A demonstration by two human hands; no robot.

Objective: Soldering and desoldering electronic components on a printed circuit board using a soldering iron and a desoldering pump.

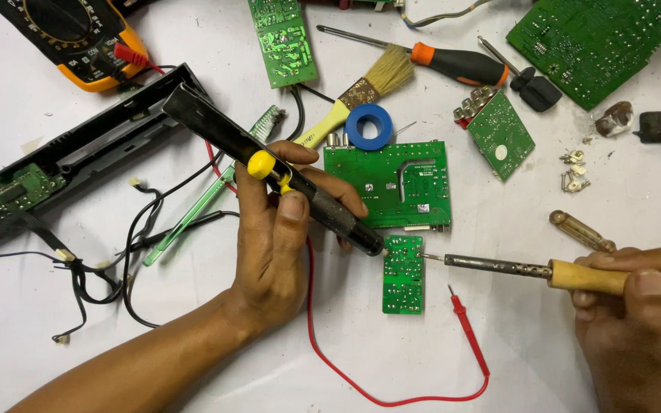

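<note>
Left hand (pixel 277 237) clenched, thumb pressed forward; right hand (pixel 636 313) fisted, both forearms angled inward.

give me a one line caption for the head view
Left hand holds a black suction tool and right hand a soldering iron, both tips at a small green board.

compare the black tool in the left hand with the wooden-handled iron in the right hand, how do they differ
The desoldering pump is black with a yellow button; the soldering iron has a pale wooden handle and a metal shaft. The pump slants down from the upper left in the left hand; the iron lies nearly level, coming from the right in the right hand. Both tips meet at the top edge of the small green board.
</note>
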